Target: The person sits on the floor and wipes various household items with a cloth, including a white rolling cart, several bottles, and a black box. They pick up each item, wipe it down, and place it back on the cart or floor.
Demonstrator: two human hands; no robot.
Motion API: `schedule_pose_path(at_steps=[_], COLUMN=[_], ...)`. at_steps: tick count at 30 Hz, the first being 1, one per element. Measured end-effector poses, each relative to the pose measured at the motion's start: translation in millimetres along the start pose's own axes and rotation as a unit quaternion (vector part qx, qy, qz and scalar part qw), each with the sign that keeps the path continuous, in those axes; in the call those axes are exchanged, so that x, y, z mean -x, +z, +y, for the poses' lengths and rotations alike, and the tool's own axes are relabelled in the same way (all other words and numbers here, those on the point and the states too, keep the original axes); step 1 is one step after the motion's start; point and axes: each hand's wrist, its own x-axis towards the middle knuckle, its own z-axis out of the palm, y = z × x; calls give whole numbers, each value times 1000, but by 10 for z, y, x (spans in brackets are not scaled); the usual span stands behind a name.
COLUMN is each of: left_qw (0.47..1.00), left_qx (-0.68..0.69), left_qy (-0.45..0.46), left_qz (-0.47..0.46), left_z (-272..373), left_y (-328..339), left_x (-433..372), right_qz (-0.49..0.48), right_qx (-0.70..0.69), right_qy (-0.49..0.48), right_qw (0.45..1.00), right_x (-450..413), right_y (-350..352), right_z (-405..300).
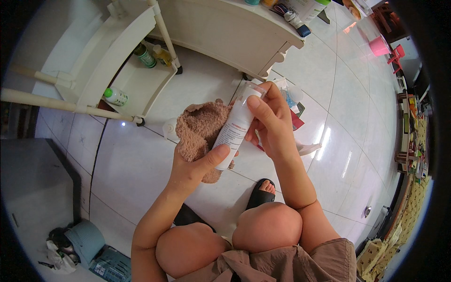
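A white cylindrical bottle (235, 128) with a clear cap (251, 91) is tilted between my hands, above the floor. My left hand (199, 158) grips its lower end with the thumb across the printed side. A fluffy brown cloth (197, 127) is bunched in that same hand, against the bottle's left side. My right hand (273, 116) holds the capped end, thumb on the front and fingers behind. Writing covers the bottle's face. Behind my right hand, a clear container with blue contents (293, 96) and a red item (297, 120) are partly hidden on the tiles.
A cream plastic shelf cart (160, 97) stands at the left, with a green-capped bottle (116, 96) and other bottles on its lower tier. A white cabinet (225, 35) is ahead. Beyond the cloth, a white bottle (170, 128) is partly hidden. A blue basket (85, 241) lies lower left.
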Motion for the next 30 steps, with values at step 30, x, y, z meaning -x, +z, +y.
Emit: schedule_pose_path(at_steps=[30], left_qw=[984], left_qx=[178], left_qy=[15], left_qz=[-15], left_z=[-61], left_y=[-59], left_x=[19], right_qz=[44], right_qx=[18], right_qy=[-13], right_qw=[999], right_x=[-12], right_y=[-43], right_z=[9])
